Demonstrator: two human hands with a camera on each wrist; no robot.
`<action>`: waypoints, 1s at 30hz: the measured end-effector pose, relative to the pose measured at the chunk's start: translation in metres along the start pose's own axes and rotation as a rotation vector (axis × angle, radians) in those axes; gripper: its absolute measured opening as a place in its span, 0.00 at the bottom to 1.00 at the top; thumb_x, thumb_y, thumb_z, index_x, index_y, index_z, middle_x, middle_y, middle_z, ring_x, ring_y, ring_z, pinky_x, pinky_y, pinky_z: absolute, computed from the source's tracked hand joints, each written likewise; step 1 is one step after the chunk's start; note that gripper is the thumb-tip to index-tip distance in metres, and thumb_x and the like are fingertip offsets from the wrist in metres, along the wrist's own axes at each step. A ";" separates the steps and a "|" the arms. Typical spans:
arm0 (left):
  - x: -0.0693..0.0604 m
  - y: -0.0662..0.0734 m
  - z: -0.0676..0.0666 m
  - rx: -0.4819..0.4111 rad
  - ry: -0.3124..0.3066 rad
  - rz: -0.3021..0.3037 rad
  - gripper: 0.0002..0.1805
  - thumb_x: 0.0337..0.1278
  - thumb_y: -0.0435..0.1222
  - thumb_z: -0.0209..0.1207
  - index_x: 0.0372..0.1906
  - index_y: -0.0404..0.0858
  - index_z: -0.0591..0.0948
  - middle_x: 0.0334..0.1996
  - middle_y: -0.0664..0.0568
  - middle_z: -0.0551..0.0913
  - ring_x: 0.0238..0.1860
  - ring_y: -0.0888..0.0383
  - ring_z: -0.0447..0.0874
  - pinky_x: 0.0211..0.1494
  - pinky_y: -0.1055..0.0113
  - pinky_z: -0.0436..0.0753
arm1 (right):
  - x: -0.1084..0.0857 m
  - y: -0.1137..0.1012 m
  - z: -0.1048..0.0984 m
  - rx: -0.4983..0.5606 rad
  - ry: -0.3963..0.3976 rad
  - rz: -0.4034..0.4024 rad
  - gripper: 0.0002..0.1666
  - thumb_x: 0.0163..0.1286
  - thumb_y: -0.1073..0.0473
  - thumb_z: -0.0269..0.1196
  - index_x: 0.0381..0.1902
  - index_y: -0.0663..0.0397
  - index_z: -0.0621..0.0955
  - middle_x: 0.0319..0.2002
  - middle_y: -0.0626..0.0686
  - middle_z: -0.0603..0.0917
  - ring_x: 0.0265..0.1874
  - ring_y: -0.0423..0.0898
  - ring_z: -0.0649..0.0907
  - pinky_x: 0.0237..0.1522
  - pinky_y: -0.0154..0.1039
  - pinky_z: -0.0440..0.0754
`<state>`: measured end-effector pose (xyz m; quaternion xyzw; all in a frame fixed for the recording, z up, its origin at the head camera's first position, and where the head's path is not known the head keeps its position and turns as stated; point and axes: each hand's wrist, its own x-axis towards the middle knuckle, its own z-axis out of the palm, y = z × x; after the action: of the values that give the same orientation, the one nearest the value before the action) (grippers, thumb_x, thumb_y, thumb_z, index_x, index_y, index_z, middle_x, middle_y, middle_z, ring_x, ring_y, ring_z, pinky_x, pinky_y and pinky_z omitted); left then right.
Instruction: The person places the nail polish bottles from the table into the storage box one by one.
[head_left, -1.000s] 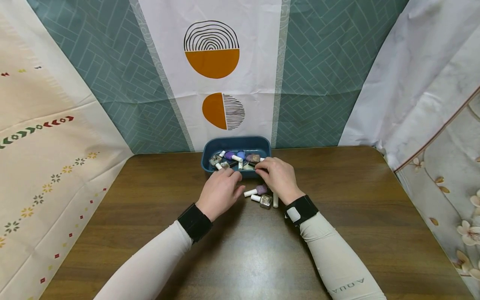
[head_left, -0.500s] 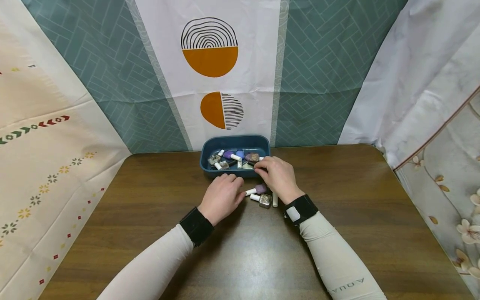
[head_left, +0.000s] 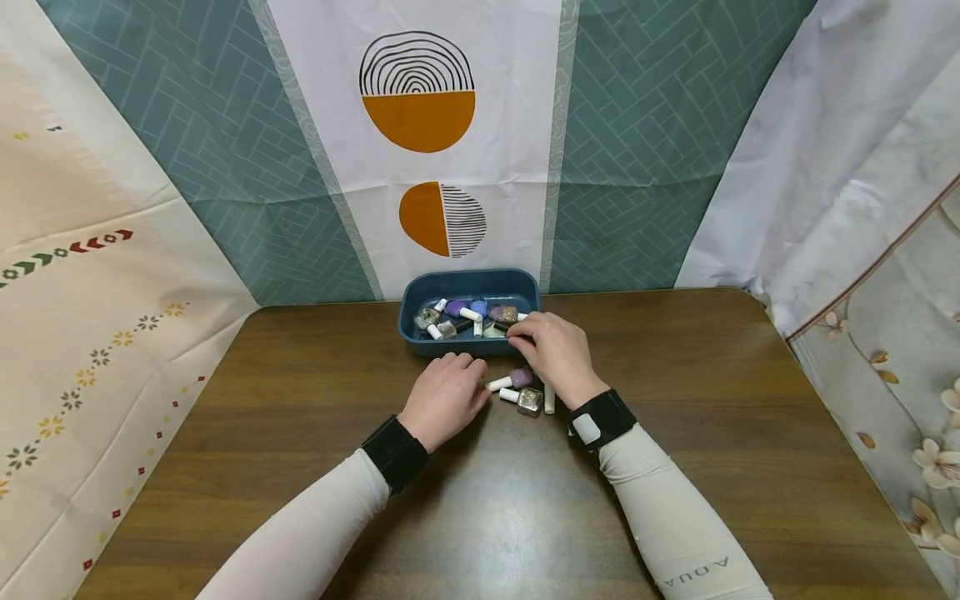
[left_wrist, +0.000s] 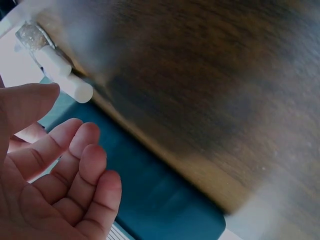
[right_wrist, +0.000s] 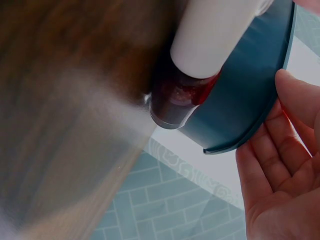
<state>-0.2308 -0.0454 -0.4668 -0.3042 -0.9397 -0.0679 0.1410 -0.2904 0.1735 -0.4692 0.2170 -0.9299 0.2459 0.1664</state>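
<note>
A dark teal plastic bin (head_left: 429,344) at the back of the table holds several nail polish bottles with mostly white caps. My right hand (head_left: 558,354) holds the bin's right front rim; in the right wrist view its fingertips are hidden behind the wall. In front of the bin, my left hand (head_left: 444,400) has loosely bent fingers with nothing between them. Its thumb is close to the white cap of a purple nail polish (head_left: 521,378). Beside that bottle lies a glittery nail polish (head_left: 529,402). A dark red nail polish (right_wrist: 181,95) with a white cap stands near my right hand.
The wooden table (head_left: 300,400) meets a green and white patterned cloth (head_left: 637,167) right behind the bin. White cloths with printed motifs hang at the left and right sides.
My left hand has drawn back from the bin's front edge toward the bottles on the table. My right hand has stayed at the rim. The view has shifted slightly.
</note>
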 end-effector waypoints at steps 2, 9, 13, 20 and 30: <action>0.001 0.000 0.000 0.005 -0.013 0.002 0.10 0.67 0.38 0.77 0.42 0.39 0.87 0.33 0.51 0.83 0.35 0.50 0.81 0.43 0.54 0.82 | 0.000 0.000 0.000 0.002 0.002 -0.001 0.04 0.77 0.54 0.75 0.45 0.44 0.95 0.42 0.45 0.91 0.44 0.48 0.88 0.42 0.50 0.86; 0.002 0.001 0.001 0.013 -0.053 -0.001 0.12 0.64 0.39 0.79 0.42 0.39 0.87 0.34 0.50 0.83 0.37 0.49 0.83 0.44 0.54 0.83 | -0.001 -0.001 -0.001 0.000 0.007 0.000 0.05 0.77 0.54 0.75 0.45 0.44 0.95 0.42 0.45 0.91 0.44 0.48 0.88 0.42 0.50 0.85; 0.002 0.002 0.003 0.023 -0.078 -0.009 0.11 0.65 0.40 0.78 0.43 0.40 0.88 0.34 0.51 0.84 0.37 0.50 0.83 0.45 0.54 0.83 | -0.002 -0.003 -0.001 0.000 0.004 0.005 0.05 0.77 0.54 0.75 0.45 0.44 0.95 0.42 0.45 0.91 0.44 0.48 0.88 0.42 0.50 0.85; 0.005 0.003 0.006 0.046 -0.117 -0.021 0.11 0.67 0.41 0.77 0.43 0.40 0.88 0.35 0.52 0.84 0.38 0.51 0.83 0.45 0.55 0.84 | -0.003 -0.004 -0.001 -0.002 0.003 0.006 0.05 0.76 0.55 0.75 0.46 0.44 0.95 0.42 0.46 0.91 0.44 0.48 0.88 0.43 0.50 0.86; 0.009 0.003 0.010 0.065 -0.173 -0.032 0.13 0.68 0.42 0.77 0.46 0.39 0.89 0.35 0.51 0.84 0.39 0.51 0.84 0.47 0.55 0.84 | -0.002 -0.006 -0.003 -0.002 -0.002 0.008 0.05 0.77 0.54 0.75 0.46 0.45 0.95 0.42 0.46 0.91 0.45 0.48 0.88 0.43 0.50 0.86</action>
<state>-0.2381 -0.0363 -0.4732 -0.2894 -0.9547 -0.0131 0.0679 -0.2849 0.1712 -0.4654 0.2133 -0.9312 0.2453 0.1647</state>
